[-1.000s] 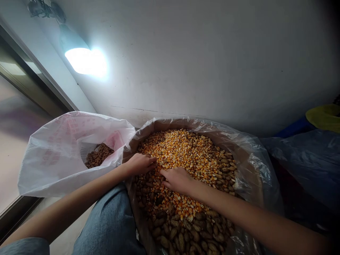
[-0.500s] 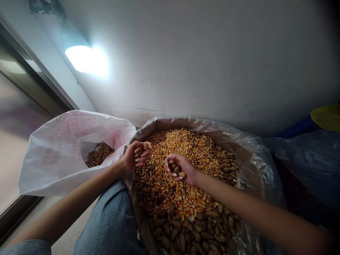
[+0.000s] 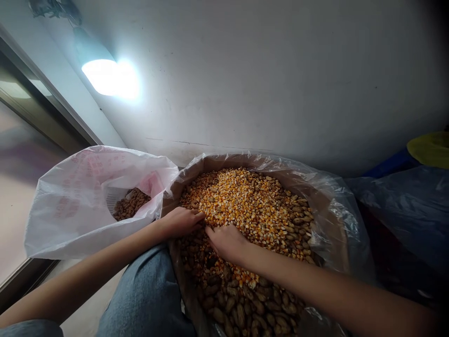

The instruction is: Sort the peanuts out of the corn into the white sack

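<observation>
L hand (image 3: 180,222) & R hand (image 3: 227,243) rest near each other in a plastic-lined sack (image 3: 206,161) of corn kernels (image 3: 242,206) mixed w/ peanuts (image 3: 242,304). Fingers (image 3: 194,216) look half-curled, tips sunk in the pile; can't tell if they grip anything. Sack's near edge is cut off by the frame; R forearm (image 3: 291,276) hides part of the pile. White bag (image 3: 70,206) at left holds more peanuts (image 3: 131,206), partly hidden by its folds.

You're in what looks like a home storage corner: bare white wall (image 3: 266,79) beyond your right hand (image 3: 228,243), a lit lamp (image 3: 100,70) high past your left hand (image 3: 180,222), a glass door frame (image 3: 31,112) farther left, a plastic-lined sack (image 3: 210,161) of corn (image 3: 242,201) under both.
</observation>
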The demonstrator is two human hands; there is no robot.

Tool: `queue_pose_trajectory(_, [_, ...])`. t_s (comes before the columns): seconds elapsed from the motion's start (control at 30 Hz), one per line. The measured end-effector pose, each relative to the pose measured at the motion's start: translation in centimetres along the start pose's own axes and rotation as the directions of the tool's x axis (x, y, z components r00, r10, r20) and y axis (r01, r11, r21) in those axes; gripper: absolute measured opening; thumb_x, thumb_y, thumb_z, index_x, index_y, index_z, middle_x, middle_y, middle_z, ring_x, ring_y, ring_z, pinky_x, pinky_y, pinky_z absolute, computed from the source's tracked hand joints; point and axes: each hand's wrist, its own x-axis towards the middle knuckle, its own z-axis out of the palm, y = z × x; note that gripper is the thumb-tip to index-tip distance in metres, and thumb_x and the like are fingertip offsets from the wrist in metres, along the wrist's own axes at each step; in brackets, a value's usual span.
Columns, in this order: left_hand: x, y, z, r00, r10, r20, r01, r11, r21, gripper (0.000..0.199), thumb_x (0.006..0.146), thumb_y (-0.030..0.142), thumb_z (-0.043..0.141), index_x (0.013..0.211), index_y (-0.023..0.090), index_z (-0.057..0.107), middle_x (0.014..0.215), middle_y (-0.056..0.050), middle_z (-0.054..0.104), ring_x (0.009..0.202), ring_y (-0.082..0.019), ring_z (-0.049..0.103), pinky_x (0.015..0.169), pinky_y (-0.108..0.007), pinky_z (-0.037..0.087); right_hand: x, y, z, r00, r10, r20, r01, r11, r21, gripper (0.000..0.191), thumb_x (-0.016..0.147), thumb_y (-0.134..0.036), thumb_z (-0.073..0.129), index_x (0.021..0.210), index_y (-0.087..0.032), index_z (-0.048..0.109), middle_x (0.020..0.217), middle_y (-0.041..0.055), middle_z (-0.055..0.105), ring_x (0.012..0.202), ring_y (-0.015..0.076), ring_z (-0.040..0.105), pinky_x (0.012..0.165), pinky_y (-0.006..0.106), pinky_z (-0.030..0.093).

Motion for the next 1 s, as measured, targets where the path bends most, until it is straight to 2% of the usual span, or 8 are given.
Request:
queue_pose_trajectory(0.17, [0.6, -0.7, -0.4, 0.997, -0.067, -0.032, 0.049, 0.915, -0.4, 0.022, 0.078, 0.036, 0.043, 0.083, 0.017, 0.052, 0.073, -0.002, 0.055, 0.063, -0.013, 0.052, 0.056, -0.023, 0.038, 0.4, 1.2, -1.0, 0.975, 0.21, 0.069, -0.212, 0.801, 0.56, 0.014, 0.073, -0.028, 0.044, 0.073, -0.016, 0.05, 0.062, 0.0039, 0.055, 0.056, 0.0143, 0.051, 0.049, 0.024, 0.034])
queue_pose_trajectory(0.37, [0.2, -0.8, -2.3, 0.988, -0.11, 0.11, 0.067, -0.34, -0.938, 0.017, 0.08, 0.03, 0.033, 0.07, 0.018, 0.04, 0.054, 0.007, 0.029, 0.033, -0.003, 0.019, 0.028, -0.014, 0.017, 0.3, 3.9, -3.2, 0.954, -0.099, 0.284, -0.3, -0.377, 0.876, 0.019, 0.074, -0.032, 0.041, 0.063, -0.018, 0.035, 0.047, -0.0074, 0.031, 0.034, 0.0033, 0.023, 0.031, 0.016, 0.011])
queue_pose_trajectory(0.47, [0.0, -0.6, -2.9, 0.992, -0.047, 0.116, 0.054, -0.677, -0.734, 0.016, 0.08, 0.03, 0.036, 0.07, 0.017, 0.04, 0.058, 0.005, 0.034, 0.034, -0.002, 0.021, 0.027, -0.012, 0.014, 0.3, 4.5, -3.5, 0.966, -0.144, 0.215, -0.259, -0.526, 0.81, 0.011, 0.074, -0.029, 0.042, 0.07, -0.019, 0.038, 0.05, -0.006, 0.039, 0.035, 0.0038, 0.031, 0.03, 0.015, 0.01])
queue_pose_trajectory(0.57, [-0.1, -0.5, -3.0, 0.985, -0.061, 0.16, 0.061, -0.746, -0.663, 0.02, 0.079, 0.035, 0.041, 0.072, 0.016, 0.041, 0.067, 0.002, 0.042, 0.041, -0.003, 0.033, 0.029, -0.01, 0.017, 0.2, 4.6, -3.4, 0.965, -0.172, 0.195, -0.258, -0.525, 0.811, 0.012, 0.075, -0.032, 0.04, 0.073, -0.019, 0.04, 0.055, -0.004, 0.045, 0.037, 0.0045, 0.037, 0.029, 0.014, 0.012])
queue_pose_trajectory(0.7, [-0.1, -0.3, -2.6, 0.97, -0.131, 0.205, 0.11, -0.515, -0.85, 0.026, 0.077, 0.037, 0.044, 0.063, 0.015, 0.04, 0.065, 0.002, 0.043, 0.043, -0.003, 0.034, 0.033, -0.013, 0.02, 0.3, 4.3, -3.4, 0.958, -0.15, 0.245, -0.282, -0.333, 0.9, 0.019, 0.076, -0.035, 0.039, 0.068, -0.018, 0.039, 0.063, -0.0024, 0.048, 0.036, 0.003, 0.035, 0.029, 0.014, 0.013])
queue_pose_trajectory(0.8, [-0.3, -0.1, -2.3, 0.972, -0.155, 0.179, 0.198, 0.121, -0.973, 0.032, 0.075, 0.042, 0.045, 0.058, 0.015, 0.042, 0.05, 0.004, 0.036, 0.04, -0.005, 0.03, 0.036, -0.017, 0.022, 0.1, 3.9, -3.5, 0.963, -0.023, 0.27, -0.266, 0.12, 0.957, 0.022, 0.077, -0.035, 0.037, 0.068, -0.017, 0.043, 0.061, -0.0023, 0.047, 0.035, 0.0037, 0.033, 0.031, 0.016, 0.02])
queue_pose_trajectory(0.9, [-0.8, 0.3, -1.9, 0.996, -0.085, 0.035, 0.089, 0.791, -0.606, 0.031, 0.074, 0.043, 0.047, 0.06, 0.016, 0.049, 0.055, 0.002, 0.046, 0.049, -0.008, 0.041, 0.045, -0.02, 0.029, -0.4, 3.2, -3.4, 0.991, 0.086, 0.106, -0.135, 0.751, 0.647, 0.017, 0.077, -0.029, 0.039, 0.075, -0.016, 0.05, 0.064, 0.0019, 0.055, 0.049, 0.0106, 0.049, 0.045, 0.022, 0.035])
queue_pose_trajectory(1.0, [-1.0, 0.8, -1.4, 0.994, 0.102, 0.031, -0.094, 0.976, -0.195, 0.023, 0.075, 0.042, 0.046, 0.073, 0.02, 0.055, 0.071, -0.001, 0.058, 0.061, -0.012, 0.052, 0.053, -0.021, 0.034, -1.0, 2.0, -3.0, 0.999, 0.008, 0.05, -0.013, 0.994, 0.105, 0.021, 0.079, -0.025, 0.038, 0.088, -0.015, 0.053, 0.072, 0.0104, 0.062, 0.067, 0.0227, 0.059, 0.057, 0.031, 0.041])
